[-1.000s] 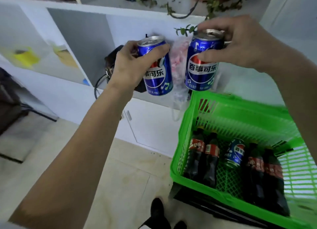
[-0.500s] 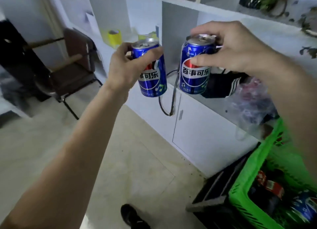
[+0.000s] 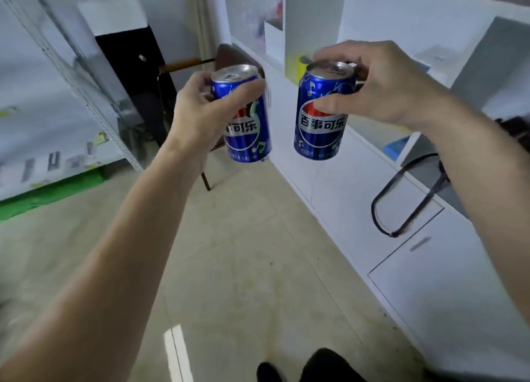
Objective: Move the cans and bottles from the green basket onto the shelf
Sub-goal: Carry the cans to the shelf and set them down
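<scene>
2 upright cans ride in mid-air: left hand (image 3: 198, 115) wraps the left can (image 3: 246, 118), right hand (image 3: 381, 86) grips the right can (image 3: 321, 115) (nearer the shelf (image 3: 372, 141), to the right)

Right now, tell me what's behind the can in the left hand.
Behind the left can: a dark chair with a wooden armrest. The can and left hand cover its seat.

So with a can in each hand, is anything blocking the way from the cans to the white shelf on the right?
Nothing visible does. The left hand grips the left can and the right hand grips the right can, both in open air above the floor. The white shelf lies just right of them, with only a yellow object further back.
</scene>
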